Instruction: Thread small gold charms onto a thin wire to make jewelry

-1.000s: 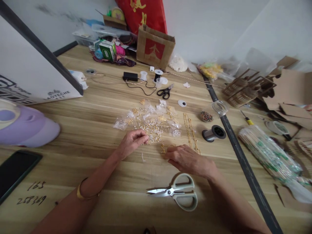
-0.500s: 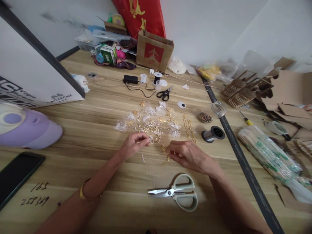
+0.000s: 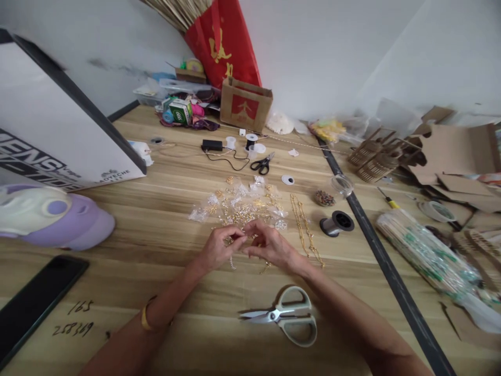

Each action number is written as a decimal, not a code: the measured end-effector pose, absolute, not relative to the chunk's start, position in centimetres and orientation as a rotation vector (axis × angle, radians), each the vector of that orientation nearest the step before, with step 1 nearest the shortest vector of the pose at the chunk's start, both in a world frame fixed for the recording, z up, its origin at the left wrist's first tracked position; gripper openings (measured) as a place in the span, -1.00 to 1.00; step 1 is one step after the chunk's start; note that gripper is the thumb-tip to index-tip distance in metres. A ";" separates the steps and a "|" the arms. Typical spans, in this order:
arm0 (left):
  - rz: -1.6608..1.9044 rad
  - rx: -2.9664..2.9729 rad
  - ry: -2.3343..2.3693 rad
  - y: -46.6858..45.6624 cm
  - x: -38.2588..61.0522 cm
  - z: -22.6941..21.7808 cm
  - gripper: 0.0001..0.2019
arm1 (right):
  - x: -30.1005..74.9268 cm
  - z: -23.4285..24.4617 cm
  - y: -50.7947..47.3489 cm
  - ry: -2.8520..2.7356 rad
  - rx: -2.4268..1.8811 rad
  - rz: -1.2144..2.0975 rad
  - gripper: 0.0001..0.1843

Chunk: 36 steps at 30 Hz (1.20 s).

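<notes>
My left hand is in a pinch, thumb and forefinger together; anything between them is too small to make out. Right beside it, my right hand has its bent fingers at the left fingertips, and what they grip cannot be made out. Behind both hands lies a pile of small gold and silver jewelry findings, some in little clear bags. A short silver chain lies under the left hand, and a short gold chain under the right. Long gold chains lie to the right.
Nearer me lie cream-handled scissors, slightly open. A wire spool and a bowl of beads stand to the right. Black scissors lie farther back. A phone and a purple-and-white object are at left.
My right hand has moved left and now meets my left hand's fingertips. The long gold chains show more fully. The camera view has tilted a little upward.
</notes>
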<state>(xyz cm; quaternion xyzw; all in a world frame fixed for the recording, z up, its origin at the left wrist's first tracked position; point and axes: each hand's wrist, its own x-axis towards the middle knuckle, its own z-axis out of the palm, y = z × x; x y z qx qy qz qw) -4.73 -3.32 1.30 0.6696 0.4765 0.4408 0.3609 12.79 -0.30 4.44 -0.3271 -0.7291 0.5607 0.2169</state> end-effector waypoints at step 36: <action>0.975 1.847 1.341 -2.9 -4.8 1.2 -0.85 | 13.1 -0.7 -0.9 -2.060 -0.815 0.902 -0.84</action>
